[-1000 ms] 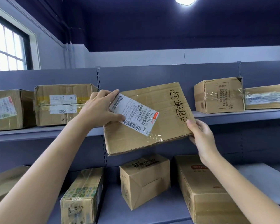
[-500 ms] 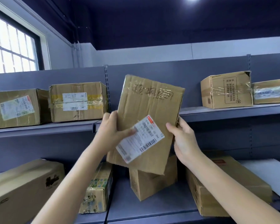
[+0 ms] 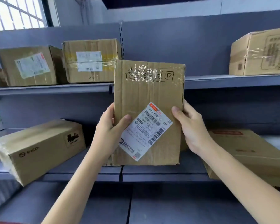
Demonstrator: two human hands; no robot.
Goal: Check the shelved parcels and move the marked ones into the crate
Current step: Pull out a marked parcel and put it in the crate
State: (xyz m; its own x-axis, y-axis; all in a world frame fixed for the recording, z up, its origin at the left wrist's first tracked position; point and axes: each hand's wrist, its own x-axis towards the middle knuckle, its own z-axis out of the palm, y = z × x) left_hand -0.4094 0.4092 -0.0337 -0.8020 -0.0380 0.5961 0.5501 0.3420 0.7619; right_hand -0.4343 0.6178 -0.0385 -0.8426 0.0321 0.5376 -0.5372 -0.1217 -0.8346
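Observation:
I hold a flat brown cardboard parcel [image 3: 148, 94] upright in front of the shelves. Black handwritten characters run across its taped top, and a white shipping label [image 3: 145, 131] with barcodes sits slanted on its lower half. My left hand [image 3: 110, 128] grips its left edge, thumb on the front. My right hand [image 3: 191, 126] grips the right edge, thumb near the label. No crate is in view.
On the upper shelf [image 3: 52, 89] stand two labelled boxes [image 3: 31, 65] [image 3: 90, 60] at left and a taped box [image 3: 260, 52] at right. The lower shelf [image 3: 163, 175] carries a long box [image 3: 40, 149] on the left and a flat box [image 3: 249, 152] on the right.
The parcel has turned from tilted sideways to upright and squared to me, a little lower and closer. Both hands shifted down to its lower side edges. My view dropped slightly.

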